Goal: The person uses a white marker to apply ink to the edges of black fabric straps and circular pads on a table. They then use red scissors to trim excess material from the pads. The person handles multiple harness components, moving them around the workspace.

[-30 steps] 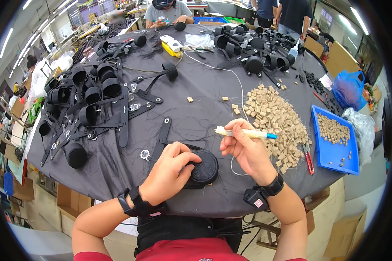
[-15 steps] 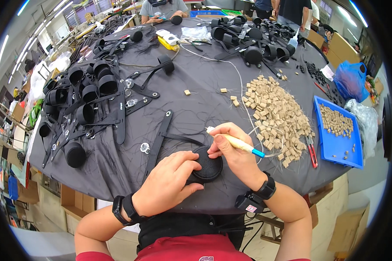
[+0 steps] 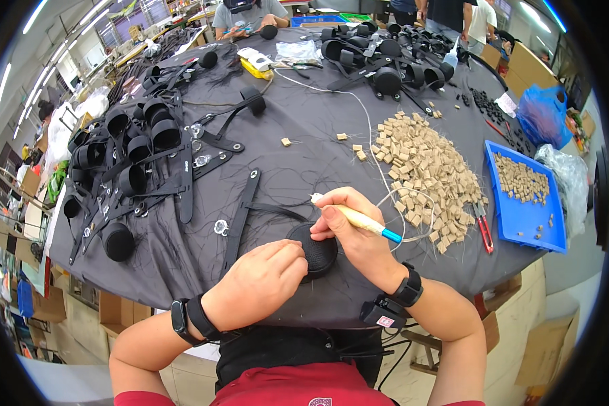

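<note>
A black round padded cup (image 3: pixel 321 257) with a pebbled face stands at the table's near side, joined by a thin strap to a flat black band (image 3: pixel 241 220). My left hand (image 3: pixel 267 274) is closed at the cup's left edge, its fingers bent and the thumb hidden. In my right hand (image 3: pixel 358 233) is a cream pen-shaped corded tool (image 3: pixel 363 220) with a blue end, its tip pointing up and left above the cup. Fingers of the same hand touch the cup's upper right edge. A clear round fitting (image 3: pixel 221 227) lies left of the band.
Black straps with cups (image 3: pixel 139 149) are heaped on the left, another heap (image 3: pixel 389 57) at the back. Small tan blocks (image 3: pixel 419 176) with threads are piled at right, beside red-handled snips (image 3: pixel 484 233) and a blue tray (image 3: pixel 559 230). A white cord crosses the cloth. Someone sits opposite.
The cup and both hands shift slightly left, and the cup tilts. My left fingers curl in and the thumb goes out of sight. The pen-shaped tool stays in my right hand.
</note>
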Demonstrator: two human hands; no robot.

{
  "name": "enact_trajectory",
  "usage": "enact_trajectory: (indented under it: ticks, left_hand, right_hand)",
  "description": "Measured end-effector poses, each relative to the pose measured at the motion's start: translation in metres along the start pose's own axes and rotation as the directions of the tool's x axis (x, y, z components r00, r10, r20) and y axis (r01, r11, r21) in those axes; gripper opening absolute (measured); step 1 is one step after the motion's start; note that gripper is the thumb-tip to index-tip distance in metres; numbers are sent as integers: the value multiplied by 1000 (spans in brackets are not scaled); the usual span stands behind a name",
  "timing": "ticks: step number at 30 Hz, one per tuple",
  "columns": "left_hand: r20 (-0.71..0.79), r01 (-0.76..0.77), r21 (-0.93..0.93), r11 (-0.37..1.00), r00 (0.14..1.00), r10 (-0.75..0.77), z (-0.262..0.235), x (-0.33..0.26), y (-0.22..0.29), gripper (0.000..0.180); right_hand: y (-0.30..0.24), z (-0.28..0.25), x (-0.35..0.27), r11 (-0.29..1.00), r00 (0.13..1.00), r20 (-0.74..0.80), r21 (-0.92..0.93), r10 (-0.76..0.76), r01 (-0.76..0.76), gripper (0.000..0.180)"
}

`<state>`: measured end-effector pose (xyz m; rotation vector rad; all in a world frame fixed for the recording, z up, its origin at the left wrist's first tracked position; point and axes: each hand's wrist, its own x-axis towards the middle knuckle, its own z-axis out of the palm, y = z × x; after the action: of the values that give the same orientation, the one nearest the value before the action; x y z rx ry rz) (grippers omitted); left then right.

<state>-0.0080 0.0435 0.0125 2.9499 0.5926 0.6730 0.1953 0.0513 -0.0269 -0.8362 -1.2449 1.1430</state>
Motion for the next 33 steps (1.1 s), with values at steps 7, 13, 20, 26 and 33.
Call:
enact_trajectory:
  ticks: [7,13,20,26,33]
  left_hand:
    - [201,-47,-61,997,978,58,-14,14,-14,24]
    - [305,-80,-133,988,945,118,-19,30,-23,12]
    - [365,-199,-104,974,904,224,-19,40,-29,14]
    - [333,-61,-165,984,936,114,-16,29,-21,15]
    - [254,167,-373,912,965,-73,-9,12,-30,16]
  right_hand:
    - [3,0,1,993,999,-2,111,37,-37,30]
    - [1,-1,2,986,996,-10,138,91,-89,30]
    - [7,-1,5,970,989,-59,212,136,-120,26]
    - [6,-2,4,972,992,-53,211,114,-100,27]
    - [1,0,3,955,994,-46,285,95,-78,27]
